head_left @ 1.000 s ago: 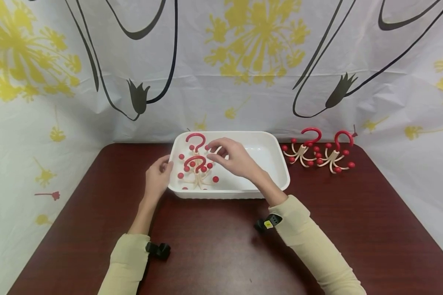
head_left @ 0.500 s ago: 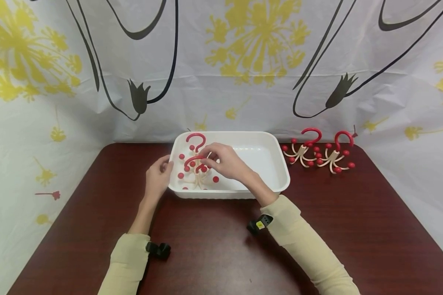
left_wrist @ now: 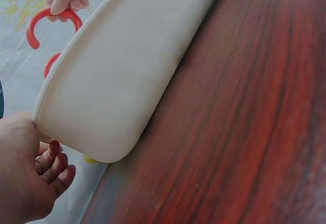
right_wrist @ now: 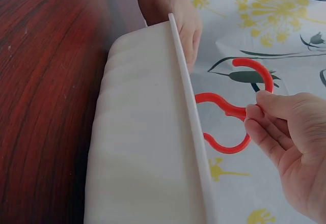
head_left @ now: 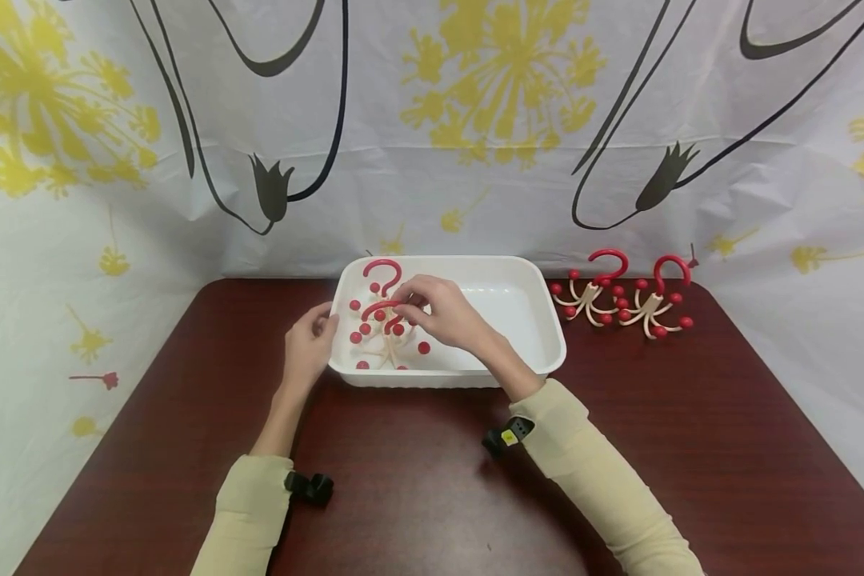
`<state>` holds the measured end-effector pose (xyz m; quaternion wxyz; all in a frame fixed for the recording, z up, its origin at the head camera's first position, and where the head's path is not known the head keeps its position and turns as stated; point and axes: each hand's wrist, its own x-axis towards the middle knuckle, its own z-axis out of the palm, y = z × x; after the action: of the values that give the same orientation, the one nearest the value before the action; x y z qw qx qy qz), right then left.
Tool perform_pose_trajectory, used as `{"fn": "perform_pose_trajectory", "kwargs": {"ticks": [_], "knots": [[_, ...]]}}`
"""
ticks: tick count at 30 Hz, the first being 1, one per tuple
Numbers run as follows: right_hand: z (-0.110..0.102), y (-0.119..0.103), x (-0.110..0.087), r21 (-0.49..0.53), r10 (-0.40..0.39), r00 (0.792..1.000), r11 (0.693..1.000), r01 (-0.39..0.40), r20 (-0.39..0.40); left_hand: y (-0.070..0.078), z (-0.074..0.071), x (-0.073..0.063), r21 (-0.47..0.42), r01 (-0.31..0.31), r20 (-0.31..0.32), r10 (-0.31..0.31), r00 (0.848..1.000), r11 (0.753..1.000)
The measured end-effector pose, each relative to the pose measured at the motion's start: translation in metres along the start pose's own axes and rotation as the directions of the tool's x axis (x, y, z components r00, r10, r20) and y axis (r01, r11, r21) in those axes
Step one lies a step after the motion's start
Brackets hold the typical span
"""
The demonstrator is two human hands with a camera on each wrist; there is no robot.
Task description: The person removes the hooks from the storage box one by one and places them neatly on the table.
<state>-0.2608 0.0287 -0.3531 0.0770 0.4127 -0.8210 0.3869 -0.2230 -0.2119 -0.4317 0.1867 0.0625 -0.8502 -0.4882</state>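
Note:
My right hand (head_left: 439, 310) pinches the red hook (head_left: 373, 309) of a cream hanger with several red-ball-tipped arms, between thumb and fingers. That hanger is over the left part of a white plastic tray (head_left: 432, 381); its lower arms sit behind the tray's front wall. Just behind it, inside the tray, stands a similar hanger with its own red hook (head_left: 385, 266). At the tray's left end my left hand (head_left: 308, 346) grips the rim, thumb at the edge and fingers curled below, as the left wrist view shows. In the right wrist view the pinched hook (right_wrist: 265, 76) rises above the rim.
Two more hangers of the same kind, one (head_left: 586, 302) beside the other (head_left: 651, 308), stand right of the tray on the dark red wooden table (head_left: 418, 480). A patterned white cloth (head_left: 432, 200) hangs close behind the table's back edge.
My right hand has moved left and slightly down onto the nearer hanger's hook and taken hold of it. That hanger has shifted slightly. The left hand and the tray have stayed put.

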Motion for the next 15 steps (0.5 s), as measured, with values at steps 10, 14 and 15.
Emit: {"fn": "perform_pose_trajectory", "kwargs": {"ticks": [10,14,15], "knots": [[-0.012,-0.004,0.002,0.003,-0.069,0.995,0.998,0.07,-0.071,0.001,0.0,0.0,0.008,0.023,0.015,-0.024,1.0,1.0],[-0.019,-0.005,0.001,0.009,-0.085,0.991,0.996,0.087,-0.105,0.001,0.0,0.0,0.009,0.026,0.012,-0.026,1.0,1.0],[-0.021,-0.005,0.001,0.01,-0.09,0.99,0.996,0.091,-0.113,0.001,0.0,0.0,0.007,0.024,0.01,-0.024,1.0,1.0]]}}
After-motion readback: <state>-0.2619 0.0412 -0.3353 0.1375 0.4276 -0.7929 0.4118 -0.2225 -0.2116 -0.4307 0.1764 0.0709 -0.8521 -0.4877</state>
